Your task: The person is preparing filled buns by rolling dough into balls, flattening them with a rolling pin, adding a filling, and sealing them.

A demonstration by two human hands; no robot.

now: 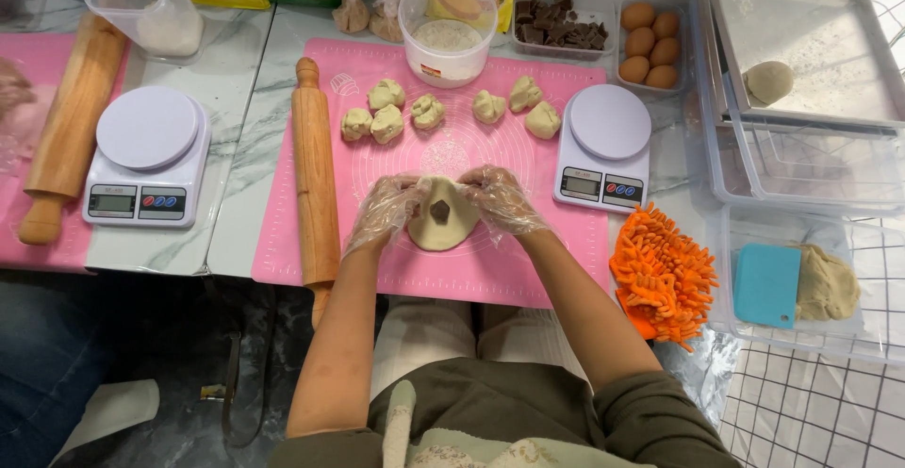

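**Gloved hands cupping a dough disc on a pink mat**

At the centre of the frame, a flattened dough disc (443,215) is lying on a pink silicone baking mat (528,270), with a piece of chocolate (440,210) sitting in its middle. The left hand (385,210) is gripping the disc's left edge and the right hand (498,200) its right edge; both are wearing clear plastic gloves, with fingers curled and pinching onto the dough rim.

Above the disc, six small dough lumps (427,110) are sitting in a loose row across the mat. A wooden rolling pin (316,180) is lying along the mat's left border, and a white kitchen scale (605,147) is standing at its right edge.

The mat is resting on a white marble-patterned table (240,147). Along the top of the frame, a round tub of flour (447,39), a tray of chocolate chunks (560,23) and a tray of brown eggs (650,44) are lined up. At the right, a metal baking tray (848,16) is holding one dough ball (768,82) (it is stacked on clear plastic bins), and an orange chenille cloth (665,275) is lying beside a teal scraper (765,284).

At the left, a second scale (146,157) and a second rolling pin (74,124) are sitting by another pink mat (19,232). Below the table edge, a dark stone-look floor (189,336) is showing.
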